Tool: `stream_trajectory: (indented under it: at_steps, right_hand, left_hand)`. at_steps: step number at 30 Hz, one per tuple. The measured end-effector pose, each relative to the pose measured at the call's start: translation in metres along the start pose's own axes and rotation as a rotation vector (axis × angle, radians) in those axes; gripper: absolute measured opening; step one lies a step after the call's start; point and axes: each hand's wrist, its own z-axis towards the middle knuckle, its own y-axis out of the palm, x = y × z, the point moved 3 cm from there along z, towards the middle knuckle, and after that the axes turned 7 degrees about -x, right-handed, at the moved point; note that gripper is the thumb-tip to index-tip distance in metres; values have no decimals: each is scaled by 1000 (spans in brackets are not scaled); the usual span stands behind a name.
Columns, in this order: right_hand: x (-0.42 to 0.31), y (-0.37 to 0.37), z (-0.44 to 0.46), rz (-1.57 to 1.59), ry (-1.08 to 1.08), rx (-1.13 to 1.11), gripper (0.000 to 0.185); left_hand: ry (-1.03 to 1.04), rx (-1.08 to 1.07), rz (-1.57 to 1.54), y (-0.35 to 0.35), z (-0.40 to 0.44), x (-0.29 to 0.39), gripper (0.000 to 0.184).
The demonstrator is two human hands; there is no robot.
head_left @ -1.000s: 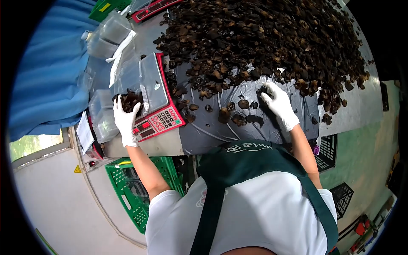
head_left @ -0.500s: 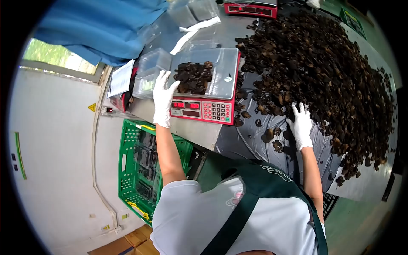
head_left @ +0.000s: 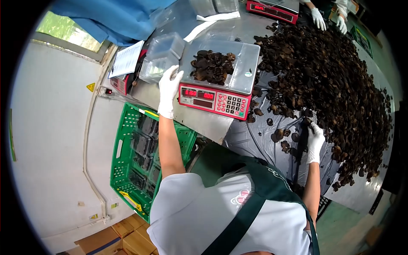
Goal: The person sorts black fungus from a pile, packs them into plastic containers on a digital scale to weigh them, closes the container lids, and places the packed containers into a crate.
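A clear plastic container holding dark wood ear mushrooms [head_left: 211, 67] rests on the red electronic scale [head_left: 214, 102], whose left display appears to read 0.160. My left hand [head_left: 169, 90], in a white glove, is at the left edge of the scale beside the container. Its thumb and fingers are apart with nothing between them; whether it touches the container I cannot tell. Over the near edge of the large mushroom pile [head_left: 314, 72], my gloved right hand [head_left: 315, 140] is closed, with a dark mushroom piece [head_left: 306, 122] at its fingertips. Several loose mushroom pieces [head_left: 278, 135] lie to its left.
Stacked clear containers [head_left: 163, 53] stand left of the scale, near a paper sheet [head_left: 126, 59]. A green crate [head_left: 117, 146] with packed boxes sits below the table. Across the table are a second scale [head_left: 272, 12] and a co-worker's gloved hands [head_left: 318, 19].
My right hand has gone from spread fingers on the pile to a closed grip, slightly nearer me. The view has shifted, and a co-worker's hands have appeared at the far side.
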Motion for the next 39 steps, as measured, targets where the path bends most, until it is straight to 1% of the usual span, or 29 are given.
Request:
stream_trajectory:
  at_steps: [1, 3, 4, 6, 8, 10, 11, 12, 14, 15, 16, 18, 20, 22, 24, 25, 26, 28, 30, 31, 32, 34, 35, 36, 38, 39]
  right_hand:
    - [-2, 0, -2, -5, -5, 0, 21]
    - [-1, -2, -6, 98, 204, -20, 23]
    - [-5, -3, -5, 92, 203, -18, 23]
    - [-14, -6, -5, 209, 290, -56, 24]
    - [-31, -10, -2, 164, 271, -89, 25]
    - [-43, -8, 1, 117, 360, -168, 29]
    - [-39, 1, 0, 149, 325, -140, 30]
    - [-54, -1, 2, 218, 351, -137, 29]
    - [-78, 0, 10, 275, 295, -149, 28]
    - [-101, -3, 16, 318, 296, -148, 25]
    - [-124, -8, 23, 424, 342, -179, 26]
    - [-151, -4, 37, 503, 269, -191, 25]
    - [-182, 1, 52, 633, 263, -219, 25]
    - [-227, -5, 69, 723, 215, -231, 25]
    - [-263, -4, 84, 761, 179, -261, 24]
    - [-274, 7, 92, 849, 93, -224, 24]
    - [-287, 15, 98, 898, 97, -207, 23]
    - [-306, 34, 109, 916, 15, -116, 22]
    - [-320, 59, 116, 828, -33, -35, 24]
    - [-333, 59, 116, 676, -54, -78, 26]
    - [-333, 78, 118, 555, -112, -158, 33]
    - [-340, 87, 114, 328, -283, -90, 39]
    - [-339, 85, 110, 278, -255, -124, 44]
    - [-340, 74, 108, 260, -298, -59, 40]
    - [-328, 62, 106, 423, -208, -90, 33]
    - [-320, 53, 106, 417, -188, -66, 29]
  left_hand:
    - [4, -20, 11, 2, 1, 1, 41]
    - [-15, -36, 24, 7, 7, 1, 41]
    - [-32, -55, 43, 10, 10, 0, 41]
    - [1, -63, 63, 15, 15, 0, 41]
    - [-16, -130, 24, 21, 20, -3, 40]
    - [-37, -167, 16, 25, 21, -1, 41]
    - [-34, -181, 10, 28, 22, -4, 42]
    - [-31, -196, 5, 30, 23, -6, 43]
    - [-45, -246, 31, 31, 21, -5, 46]
    - [-85, -276, -5, 32, 19, 1, 47]
    - [-124, -306, -41, 32, 17, 4, 48]
    - [-123, -335, -36, 33, 16, 3, 50]
    - [-45, -283, -21, 35, 15, -5, 51]
    - [-23, -265, -50, 41, 15, -18, 53]
    - [28, -226, -48, 42, 9, -12, 52]
    - [25, -233, -36, 42, 6, -9, 52]
    - [26, -238, -60, 42, 3, -6, 52]
    - [41, -260, -30, 41, -3, 0, 53]
    - [-15, -329, -43, 38, -6, 6, 55]
    - [28, -319, -59, 34, -7, 6, 55]
    - [67, -309, -75, 30, -7, 6, 55]
    - [-14, -324, -120, 17, 3, -1, 54]
    - [-65, -328, -185, 8, 8, -1, 52]
    - [-61, -328, -239, 0, 14, -4, 51]
    - [12, -251, -295, -8, 29, -19, 49]
    - [27, -245, -333, -9, 36, -25, 47]
